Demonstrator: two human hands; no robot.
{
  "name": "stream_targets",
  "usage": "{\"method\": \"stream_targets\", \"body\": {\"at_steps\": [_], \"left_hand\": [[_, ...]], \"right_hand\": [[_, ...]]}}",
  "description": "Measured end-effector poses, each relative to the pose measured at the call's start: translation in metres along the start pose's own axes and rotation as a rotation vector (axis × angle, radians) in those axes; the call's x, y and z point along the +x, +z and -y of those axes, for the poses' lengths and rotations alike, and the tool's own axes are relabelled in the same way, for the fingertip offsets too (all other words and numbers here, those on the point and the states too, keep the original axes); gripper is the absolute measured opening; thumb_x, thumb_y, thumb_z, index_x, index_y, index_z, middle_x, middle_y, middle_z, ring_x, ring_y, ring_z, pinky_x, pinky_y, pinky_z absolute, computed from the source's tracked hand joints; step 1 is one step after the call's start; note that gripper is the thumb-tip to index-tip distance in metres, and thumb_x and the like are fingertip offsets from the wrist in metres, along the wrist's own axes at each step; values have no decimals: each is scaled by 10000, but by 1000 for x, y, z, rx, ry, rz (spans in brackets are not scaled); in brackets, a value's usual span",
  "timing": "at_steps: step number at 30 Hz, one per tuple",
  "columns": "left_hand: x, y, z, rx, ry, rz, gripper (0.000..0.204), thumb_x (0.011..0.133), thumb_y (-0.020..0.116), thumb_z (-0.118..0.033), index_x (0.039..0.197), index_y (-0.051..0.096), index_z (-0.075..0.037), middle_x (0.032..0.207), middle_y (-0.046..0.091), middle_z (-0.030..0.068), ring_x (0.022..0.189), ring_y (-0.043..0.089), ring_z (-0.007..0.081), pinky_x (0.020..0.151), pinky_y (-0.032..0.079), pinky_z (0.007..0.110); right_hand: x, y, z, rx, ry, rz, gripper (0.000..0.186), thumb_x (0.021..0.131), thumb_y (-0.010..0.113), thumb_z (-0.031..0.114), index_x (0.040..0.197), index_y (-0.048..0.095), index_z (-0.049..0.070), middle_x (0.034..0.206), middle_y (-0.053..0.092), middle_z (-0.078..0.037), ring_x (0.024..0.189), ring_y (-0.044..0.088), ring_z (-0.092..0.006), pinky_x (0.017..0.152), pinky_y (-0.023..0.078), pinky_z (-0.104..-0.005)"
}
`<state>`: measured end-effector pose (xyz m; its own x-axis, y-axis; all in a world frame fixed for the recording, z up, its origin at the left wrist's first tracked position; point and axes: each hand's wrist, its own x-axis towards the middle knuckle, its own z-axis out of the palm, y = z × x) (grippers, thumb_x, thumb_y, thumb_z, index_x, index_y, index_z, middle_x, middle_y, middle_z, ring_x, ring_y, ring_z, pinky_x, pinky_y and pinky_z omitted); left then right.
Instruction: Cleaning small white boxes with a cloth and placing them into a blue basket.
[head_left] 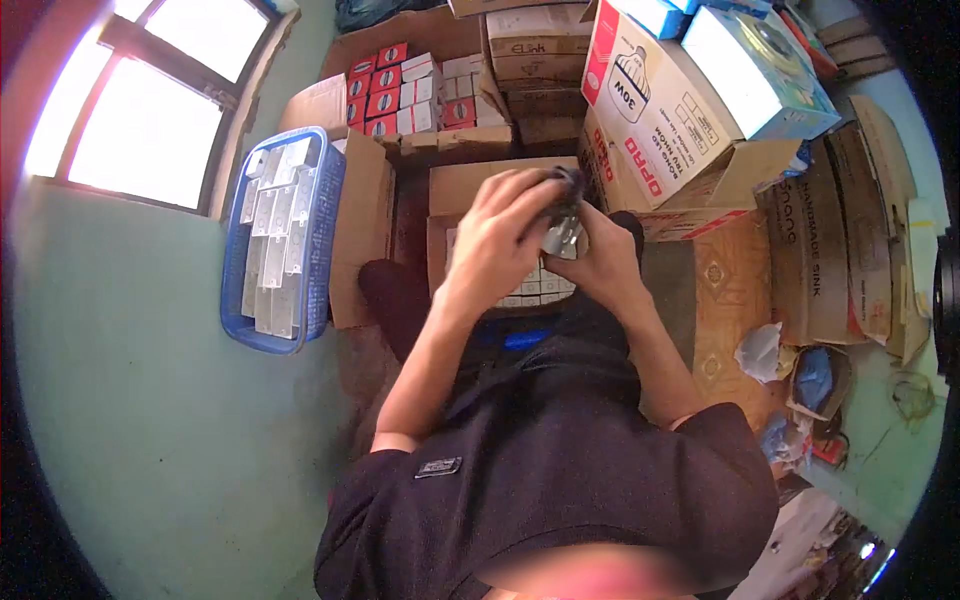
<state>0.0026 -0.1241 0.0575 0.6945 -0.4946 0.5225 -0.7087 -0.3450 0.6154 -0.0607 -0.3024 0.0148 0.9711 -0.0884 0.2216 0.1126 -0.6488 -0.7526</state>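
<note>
Both hands are raised over an open cardboard box [503, 174] of small white cartons [530, 290]. My left hand [505, 225] has its fingers curled at a dark, crumpled-looking item [565, 183], too small and hidden to identify, atop a shiny silver piece [564, 240]. My right hand [605, 260] is closed on the silver piece from the right side. The hands hide much of both items and part of the box.
A blue basket [236, 300] of clear cases stands left. Behind are a box [398, 145] of red-and-white cartons and stacked boxes [533, 65]. Large boxes [645, 120] rise at right, beside flattened cardboard [820, 260] and plastic scraps [760, 350]. A wall with a window [140, 130] bounds the left.
</note>
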Motion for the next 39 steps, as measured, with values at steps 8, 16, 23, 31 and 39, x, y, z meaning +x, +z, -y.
{"method": "stream_targets", "body": {"at_steps": [8, 16, 23, 31, 39], "left_hand": [[-39, -11, 18, -181, -87, 217, 405, 848, 643, 102, 1239, 685, 5, 1299, 677, 194, 1247, 642, 371, 1084, 509, 420], [9, 9, -19, -169, 89, -90, 490, 829, 676, 71, 1309, 671, -24, 1412, 623, 191, 1386, 534, 410, 1165, 440, 488], [-29, 3, -36, 80, 81, 131, 505, 771, 665, 47, 1261, 720, -58, 1435, 631, 139, 1385, 565, 349, 1120, 514, 451], [14, -30, -20, -203, -120, -119, 480, 793, 577, 113, 1238, 710, -8, 1344, 674, 200, 1265, 643, 394, 1068, 532, 437], [1, -59, -12, -24, -6, 305, 452, 807, 579, 81, 1231, 713, -1, 1342, 672, 192, 1254, 646, 370, 1084, 524, 436]], "right_hand": [[5, -22, -48, 349, -12, -173, 665, 914, 809, 335, 1417, 505, 24, 1137, 710, -192, 1057, 717, -265, 938, 564, -367], [19, 44, -16, 1072, 118, -191, 513, 1157, 295, 481, 1433, 460, 81, 1379, 563, -108, 1253, 586, -208, 1097, 479, -375], [11, 52, -32, 1038, 157, -236, 397, 1158, 355, 463, 1313, 435, 107, 1148, 573, -59, 1053, 606, -143, 898, 534, -314], [18, 43, -30, 1376, 392, 207, 621, 1040, 484, 679, 1280, 551, 110, 947, 649, -29, 644, 643, -95, 567, 565, -275], [9, 64, -48, 1032, 84, -48, 571, 1090, 518, 417, 1516, 453, 41, 1293, 667, -143, 1074, 715, -245, 812, 640, -401]]}}
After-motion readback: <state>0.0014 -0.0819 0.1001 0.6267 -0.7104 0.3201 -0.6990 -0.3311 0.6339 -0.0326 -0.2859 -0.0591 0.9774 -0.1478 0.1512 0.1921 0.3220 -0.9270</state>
